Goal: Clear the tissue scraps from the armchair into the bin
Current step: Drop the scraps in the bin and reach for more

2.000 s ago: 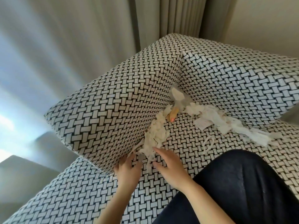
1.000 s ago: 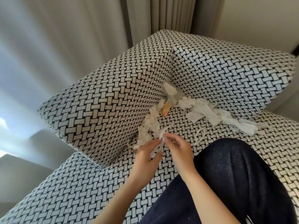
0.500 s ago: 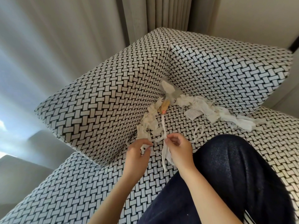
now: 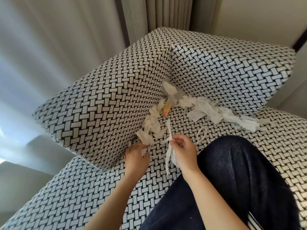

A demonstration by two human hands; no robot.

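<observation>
- Head view, layout: the tissue scraps [image 4: 216, 113] lie on the seat of the armchair [image 4: 83, 188], banked into the inner corner where the armrest [image 4: 99, 105] meets the backrest [image 4: 232, 72]. One run follows the foot of the backrest off to the right. A second run follows the foot of the armrest down toward the hands. The bin is not in view.
- Head view, key relation: the remaining scraps lie ahead of both hands, further from the person. The armrest run ends at the left hand [image 4: 136, 155], so that hand is nearer to it. The backrest run lies well apart, ahead and to the right of the right hand [image 4: 182, 151].
- Head view, long strip [image 4: 169, 130]: its long axis runs toward and away from the person, from near the tan wrapper [image 4: 167, 107] through the right hand. Its free end hangs below that hand.
- Head view, right hand: thumb and fingertips are pressed together, pinching the long strip partway along it. The other fingers are curled in.
- Head view, left hand: the fingers are curled round a small scrap [image 4: 144, 151] at the foot of the armrest, with the knuckles close to the upholstery.
- Head view, other items: a printed label [image 4: 195, 114] and a thin looped strip [image 4: 201, 135] lie on the seat beside a dark trouser leg [image 4: 232, 180].
</observation>
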